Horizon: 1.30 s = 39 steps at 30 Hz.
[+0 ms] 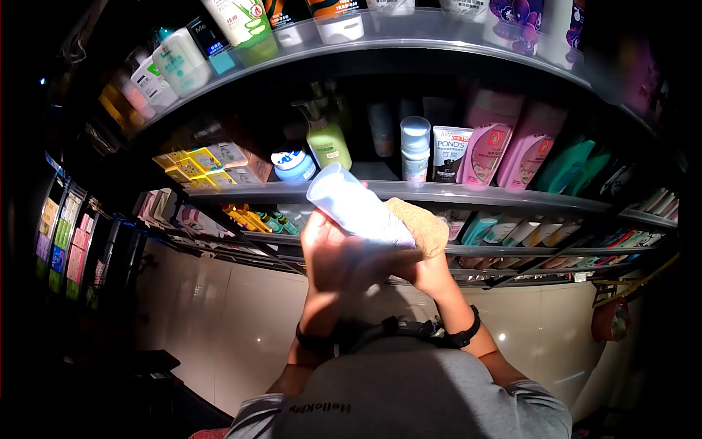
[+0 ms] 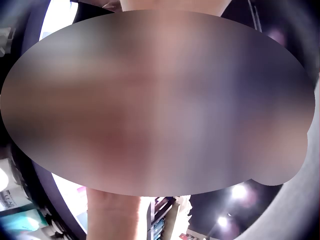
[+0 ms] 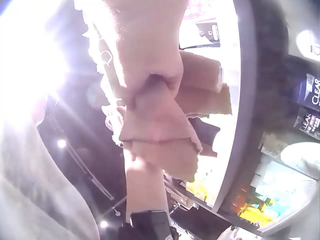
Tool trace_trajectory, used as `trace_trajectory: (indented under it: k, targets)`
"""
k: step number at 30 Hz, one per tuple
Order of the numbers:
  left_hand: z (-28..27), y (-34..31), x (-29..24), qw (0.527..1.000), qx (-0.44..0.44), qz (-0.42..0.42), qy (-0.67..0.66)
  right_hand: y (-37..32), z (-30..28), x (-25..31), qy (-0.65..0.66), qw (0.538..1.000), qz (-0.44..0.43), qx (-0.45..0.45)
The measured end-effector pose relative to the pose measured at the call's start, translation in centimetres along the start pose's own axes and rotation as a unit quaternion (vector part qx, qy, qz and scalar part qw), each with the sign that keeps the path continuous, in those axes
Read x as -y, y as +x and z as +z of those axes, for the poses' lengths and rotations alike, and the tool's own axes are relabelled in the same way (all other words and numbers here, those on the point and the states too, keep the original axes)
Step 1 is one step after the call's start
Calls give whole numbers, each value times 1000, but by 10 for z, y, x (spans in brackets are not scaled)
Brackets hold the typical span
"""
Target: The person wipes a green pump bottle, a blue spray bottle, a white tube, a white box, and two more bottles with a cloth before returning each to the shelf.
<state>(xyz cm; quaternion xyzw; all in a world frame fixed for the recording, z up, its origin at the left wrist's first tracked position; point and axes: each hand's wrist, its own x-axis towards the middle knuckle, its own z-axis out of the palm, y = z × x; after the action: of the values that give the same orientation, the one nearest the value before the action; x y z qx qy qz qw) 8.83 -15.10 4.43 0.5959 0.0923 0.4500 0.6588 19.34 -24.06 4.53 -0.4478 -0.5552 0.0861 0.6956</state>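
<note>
Grey-edged shelf [image 1: 439, 192], green pump bottle [image 1: 329, 146], blue jar [image 1: 295, 168], POND'S tube [image 1: 449, 155], two pink bottles [image 1: 488, 146]

Before me: curved dark shelves [image 1: 453, 192] with pale edges; below, glossy light floor tiles [image 1: 197, 314] reflecting small lights.

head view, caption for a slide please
Left hand gripping a pale container, right hand a tan cloth, before toiletry shelves

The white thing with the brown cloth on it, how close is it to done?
Done: the white container is off the shelf, in the left hand's grip. Now: the right hand holds the brown cloth at one end, maybe for wiping. Left, probably: finishing that and setting it down, since it's held up.
</note>
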Motion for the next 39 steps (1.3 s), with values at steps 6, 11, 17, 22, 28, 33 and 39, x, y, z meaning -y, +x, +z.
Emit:
trace_trajectory:
  k: [6,11,17,22,28,33,39]
  targets:
    - [7,3,18,990,130,35,46,-8,-10,2,-87,995,-57,2]
    - [16,6,29,975,193,86,70,-19,-18,2,-35,999,-16,-34]
    - [15,-19,48,980,199,-7,19,-45,-40,-22,-136,990,-2,29]
    - [43,-5,21,990,127,51,34,-63,-28,-15,-27,994,100,-32]
    - [16,-10,11,966,-22,95,238,-71,-25,-38,50,997,51,-17]
    - [16,-21,-1,875,67,115,466,-40,-21,-41,-208,904,-327,180]
    - [19,-21,-3,847,150,108,498,-49,-2,-32,136,971,194,-43]
